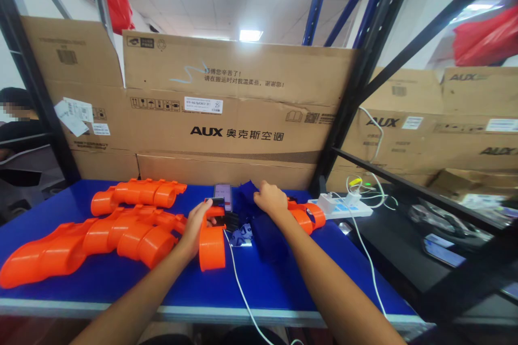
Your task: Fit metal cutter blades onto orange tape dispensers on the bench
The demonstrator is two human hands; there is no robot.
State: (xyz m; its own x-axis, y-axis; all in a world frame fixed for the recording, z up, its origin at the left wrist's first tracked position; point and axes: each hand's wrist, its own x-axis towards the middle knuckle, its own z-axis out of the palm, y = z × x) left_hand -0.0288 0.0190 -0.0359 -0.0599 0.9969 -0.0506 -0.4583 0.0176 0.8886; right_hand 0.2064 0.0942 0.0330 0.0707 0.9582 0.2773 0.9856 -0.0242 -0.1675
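Observation:
My left hand (193,230) is closed around an orange plastic piece (212,249) with a rounded, cuff-like lower part and black parts at its top. To its right, my right hand (270,198) is bent into a fist on a dark blue cloth (267,240), which lies bunched on the table. Between the hands are a small patterned light-blue item (242,234) and some black parts (231,221). A phone (223,192) with a lit screen lies just behind them. More orange pieces (308,218) show beyond my right forearm, partly hidden.
Rows of nested orange plastic pieces (133,240) cover the left of the blue table (178,288). A power strip (358,208) with plugs sits at the right edge. A white cable (242,291) runs over the front edge. Cardboard (238,113) walls the back; a person (18,118) is far left.

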